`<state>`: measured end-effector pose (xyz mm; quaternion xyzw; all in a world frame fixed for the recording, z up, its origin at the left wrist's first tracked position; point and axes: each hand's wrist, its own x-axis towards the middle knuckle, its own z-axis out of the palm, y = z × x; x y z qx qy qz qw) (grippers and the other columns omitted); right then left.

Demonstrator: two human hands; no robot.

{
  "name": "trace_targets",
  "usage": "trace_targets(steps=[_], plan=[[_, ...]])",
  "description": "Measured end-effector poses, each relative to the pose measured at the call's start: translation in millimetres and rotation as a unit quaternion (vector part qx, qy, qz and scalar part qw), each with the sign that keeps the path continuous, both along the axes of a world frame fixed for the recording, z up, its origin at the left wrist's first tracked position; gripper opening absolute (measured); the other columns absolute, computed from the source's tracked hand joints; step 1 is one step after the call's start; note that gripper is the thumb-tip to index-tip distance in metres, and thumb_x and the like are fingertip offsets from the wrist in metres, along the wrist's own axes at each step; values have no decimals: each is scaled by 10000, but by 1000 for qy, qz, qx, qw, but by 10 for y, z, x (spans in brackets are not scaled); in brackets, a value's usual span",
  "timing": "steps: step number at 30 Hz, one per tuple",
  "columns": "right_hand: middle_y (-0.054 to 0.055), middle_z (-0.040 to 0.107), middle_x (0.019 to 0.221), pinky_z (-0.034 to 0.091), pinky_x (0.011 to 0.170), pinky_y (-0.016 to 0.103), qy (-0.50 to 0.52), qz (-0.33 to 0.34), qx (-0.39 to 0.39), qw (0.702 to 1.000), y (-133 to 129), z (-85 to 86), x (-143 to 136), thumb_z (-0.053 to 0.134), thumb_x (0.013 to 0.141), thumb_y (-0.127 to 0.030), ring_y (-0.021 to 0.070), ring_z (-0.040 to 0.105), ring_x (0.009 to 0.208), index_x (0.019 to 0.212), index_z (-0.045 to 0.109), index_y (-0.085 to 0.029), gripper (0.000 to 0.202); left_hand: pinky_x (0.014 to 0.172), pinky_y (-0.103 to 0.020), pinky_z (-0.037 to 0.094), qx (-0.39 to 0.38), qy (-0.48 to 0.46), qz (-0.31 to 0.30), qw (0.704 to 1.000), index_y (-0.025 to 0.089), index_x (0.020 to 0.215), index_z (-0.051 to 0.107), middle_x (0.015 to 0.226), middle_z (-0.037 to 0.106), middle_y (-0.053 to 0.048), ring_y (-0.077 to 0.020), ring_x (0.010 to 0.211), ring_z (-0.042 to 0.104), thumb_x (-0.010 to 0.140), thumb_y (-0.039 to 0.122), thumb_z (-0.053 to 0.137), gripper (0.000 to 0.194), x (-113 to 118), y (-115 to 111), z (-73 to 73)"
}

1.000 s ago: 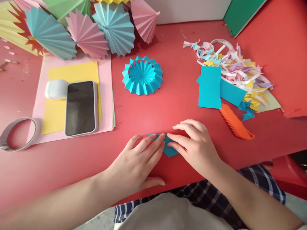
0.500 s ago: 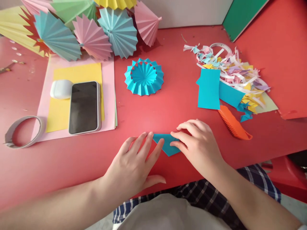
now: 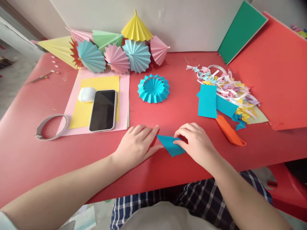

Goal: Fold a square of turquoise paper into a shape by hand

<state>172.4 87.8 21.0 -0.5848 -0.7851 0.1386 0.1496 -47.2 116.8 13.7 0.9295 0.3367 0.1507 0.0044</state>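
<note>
Drawn nearer, my left fingers (image 3: 152, 133), thumb (image 3: 153, 149) apart, sit beside blue paper (image 3: 170, 145) my right fingers (image 3: 182, 131) pinch, seemingly for steadiness.

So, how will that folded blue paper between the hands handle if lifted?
The folded blue paper is probably light, being just a small piece of paper. Its straight edges suggest it should stay fairly stiff rather than droop. Since the right hand pinches it near one end, the opposite corner might pivot.
</note>
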Motion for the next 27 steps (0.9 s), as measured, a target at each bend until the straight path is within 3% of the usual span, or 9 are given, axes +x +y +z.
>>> trace_targets(steps=[4, 9, 13, 15, 17, 22, 27], plan=[[9, 617, 790, 443, 702, 288, 62, -8, -20, 998, 58, 63, -38, 656, 759, -207, 161, 553, 798, 735, 601, -210, 60, 762, -329, 480, -135, -97, 13, 986, 151, 979, 632, 873, 667, -67, -177, 811, 583, 871, 366, 508, 270, 20, 88, -17], [13, 640, 933, 467, 771, 267, 153, -7, -19, 988, 58, 135, -106, 611, 790, -192, 150, 586, 913, 777, 566, -214, 52, 648, -218, 493, -297, -218, 89, 925, 186, 860, 623, 790, 672, 5, -109, 701, 612, 866, 307, 528, 154, 27, 50, 37], [-9, 687, 865, 486, 738, 241, 222, -16, -14, 975, 38, 123, -183, 618, 789, -214, 127, 634, 813, 949, 593, -223, 162, 669, -212, 493, -288, -258, 91, 918, 181, 825, 634, 772, 684, 13, -106, 706, 629, 842, 273, 562, 117, 46, -10, 72], [-25, 692, 777, 478, 749, 247, 216, -2, 8, 976, 34, 108, -230, 610, 795, -209, 122, 631, 749, 831, 626, -220, 41, 689, -216, 498, -285, -274, 81, 915, 178, 837, 646, 782, 693, 10, -108, 717, 638, 829, 251, 579, 99, 69, -34, 81], [-30, 680, 714, 467, 771, 263, 202, 12, 42, 978, 33, 94, -273, 594, 800, -193, 121, 613, 706, 732, 619, -209, 74, 702, -216, 502, -305, -287, 77, 905, 181, 852, 658, 797, 703, 11, -110, 725, 647, 826, 243, 581, 102, 92, -48, 84], [-17, 639, 675, 434, 851, 320, 185, 44, 97, 977, 56, 93, -226, 542, 803, -162, 126, 561, 660, 699, 568, -196, 112, 671, -197, 500, -365, -310, 102, 872, 180, 808, 670, 769, 706, 11, -110, 693, 647, 811, 270, 594, 118, 116, -58, 79], [-26, 627, 762, 432, 813, 276, 183, 53, 4, 982, 109, 183, 65, 547, 806, -165, 126, 570, 759, 749, 553, -217, 78, 651, -200, 491, -381, -325, 120, 857, 175, 779, 661, 751, 696, -3, -116, 680, 633, 801, 291, 601, 133, 103, -68, 78]])
